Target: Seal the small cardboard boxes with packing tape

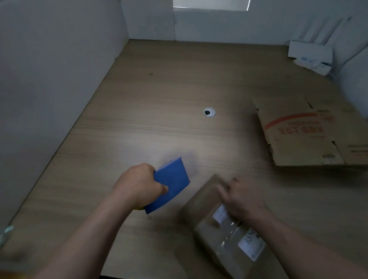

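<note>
Left hand point(141, 186) grips the dispenser point(171, 184) just left of the diagonal box point(219, 242), while the right hand point(243, 200) lies on it, grip unclear.

Surface of the pale wood-grain desk top point(153, 97): smooth, matt, with a soft sheen under the light; the round silvery cable grommet point(209, 112) set in it could be metal or plastic, cannot tell which. On the small brown cardboard box point(201, 201): matt fibrous board, a glossy clear tape strip point(230, 234), white paper labels point(251, 246). Also noted: blue plastic tape dispenser point(171, 184) smooth and matt; flattened brown cardboard sheet point(310, 138) matt, creased, red-printed.
</note>
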